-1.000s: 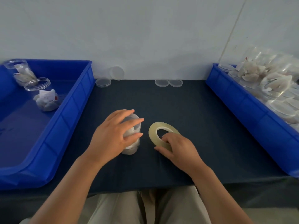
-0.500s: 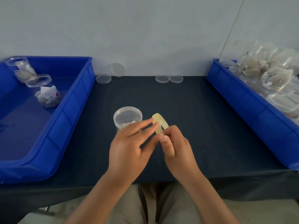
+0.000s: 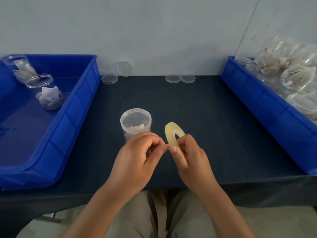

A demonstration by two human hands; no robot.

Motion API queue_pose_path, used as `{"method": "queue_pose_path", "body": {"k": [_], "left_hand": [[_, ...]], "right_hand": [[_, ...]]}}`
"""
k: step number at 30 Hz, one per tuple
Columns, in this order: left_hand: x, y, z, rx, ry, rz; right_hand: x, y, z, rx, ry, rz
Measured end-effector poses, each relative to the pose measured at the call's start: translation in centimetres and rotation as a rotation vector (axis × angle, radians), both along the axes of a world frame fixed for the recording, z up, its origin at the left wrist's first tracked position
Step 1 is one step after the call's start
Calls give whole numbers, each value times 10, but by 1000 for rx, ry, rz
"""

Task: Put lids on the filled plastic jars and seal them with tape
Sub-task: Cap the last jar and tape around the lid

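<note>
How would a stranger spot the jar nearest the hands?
Find the dark table between the blue left bin and right bin. The jar stands alone mid-table, just beyond the left hand. Unlike the open jars in the left bin, it is lidded.

The left hand hides the lower front of the jar. Right of the jar, the loose end of the tape roll is too small to tell. Left of the jar, a blue bin is cut off.
</note>
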State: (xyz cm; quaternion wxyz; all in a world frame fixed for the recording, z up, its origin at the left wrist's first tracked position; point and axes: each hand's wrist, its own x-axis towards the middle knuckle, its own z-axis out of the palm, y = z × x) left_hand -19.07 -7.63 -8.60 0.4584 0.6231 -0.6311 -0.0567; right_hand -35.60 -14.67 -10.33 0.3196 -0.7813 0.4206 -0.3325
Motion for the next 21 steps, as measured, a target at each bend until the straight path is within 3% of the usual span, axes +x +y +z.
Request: {"method": "queue_pose_path", "body": {"k": [4, 7, 14, 21], "left_hand": [[-11, 9, -7, 17, 206, 11], [-9, 8, -8, 3, 291, 31], [0, 10, -5, 60, 264, -55], [1, 14, -8, -39, 23, 46]], "right_hand": [[-2, -2, 4, -92, 112, 31], [-2, 2, 1, -69, 96, 94], [4, 7, -4, 48, -26, 166], [8, 12, -4, 87, -5, 189]]}}
